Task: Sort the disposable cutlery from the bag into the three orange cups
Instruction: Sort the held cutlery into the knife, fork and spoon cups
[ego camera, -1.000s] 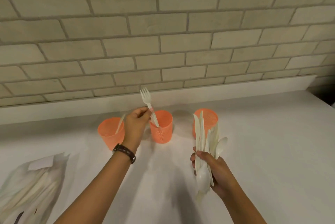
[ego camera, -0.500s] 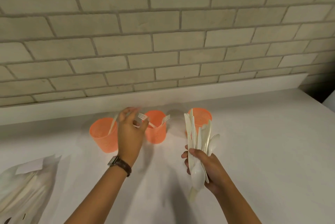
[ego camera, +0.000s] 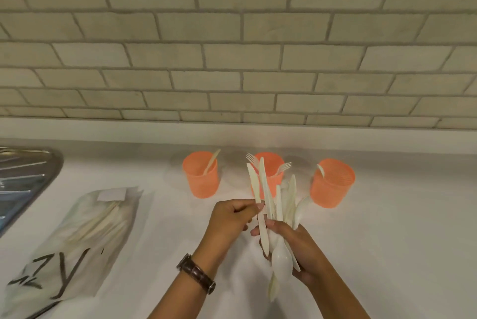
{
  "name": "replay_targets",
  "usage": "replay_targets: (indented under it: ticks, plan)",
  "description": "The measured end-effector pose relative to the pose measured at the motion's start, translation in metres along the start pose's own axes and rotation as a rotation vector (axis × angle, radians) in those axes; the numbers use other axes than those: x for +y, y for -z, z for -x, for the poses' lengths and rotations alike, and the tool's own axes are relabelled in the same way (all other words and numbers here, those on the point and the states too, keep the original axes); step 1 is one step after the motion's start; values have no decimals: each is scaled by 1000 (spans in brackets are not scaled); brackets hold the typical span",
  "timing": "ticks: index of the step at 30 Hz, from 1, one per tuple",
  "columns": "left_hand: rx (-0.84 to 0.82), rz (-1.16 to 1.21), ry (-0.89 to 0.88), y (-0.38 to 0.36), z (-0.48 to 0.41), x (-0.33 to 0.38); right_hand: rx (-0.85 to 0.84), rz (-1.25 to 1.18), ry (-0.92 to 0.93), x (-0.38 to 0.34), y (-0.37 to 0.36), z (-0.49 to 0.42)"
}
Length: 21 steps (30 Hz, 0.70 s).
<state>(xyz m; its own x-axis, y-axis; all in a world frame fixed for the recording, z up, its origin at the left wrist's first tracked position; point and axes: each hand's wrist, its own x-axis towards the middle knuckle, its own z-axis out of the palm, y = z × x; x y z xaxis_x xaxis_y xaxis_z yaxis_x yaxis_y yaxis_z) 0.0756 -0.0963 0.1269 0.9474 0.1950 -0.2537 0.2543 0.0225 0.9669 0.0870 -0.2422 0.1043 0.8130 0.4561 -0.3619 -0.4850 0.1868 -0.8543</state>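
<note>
Above the desk, before the orange cups, your right grip curls round a cutlery bundle. Your left grip pinches one knife at its edge; bag lies far left.

1. We see the left orange cup standing upright on the surface with one white utensil leaning in it.
2. The middle orange cup holds two forks, tines up.
3. The right orange cup shows one white piece at its rim.
4. Our right hand grips a fanned cutlery bundle, and our left hand pinches a knife at its edge.
5. The clear bag lies flat at left with more cutlery inside.
</note>
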Motion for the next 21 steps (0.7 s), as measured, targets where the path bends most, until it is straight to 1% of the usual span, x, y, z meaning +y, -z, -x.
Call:
replay_targets:
  ticks: [3,9,13,16,21]
  plan:
    - [51,81,28,11,1,5,-30,-45,-31,0,-9,-2]
    - [-53,208,65,17,2,8,-78,-72,-56,1,-16,-6]
    - [-2,272,55,13,2,8,-71,-33,-44,0,-12,-6]
    - [46,340,84,11,0,8,-28,1,-33,2,-10,-7]
    - [77,404,99,13,0,6,15,18,-38,6,-10,-9]
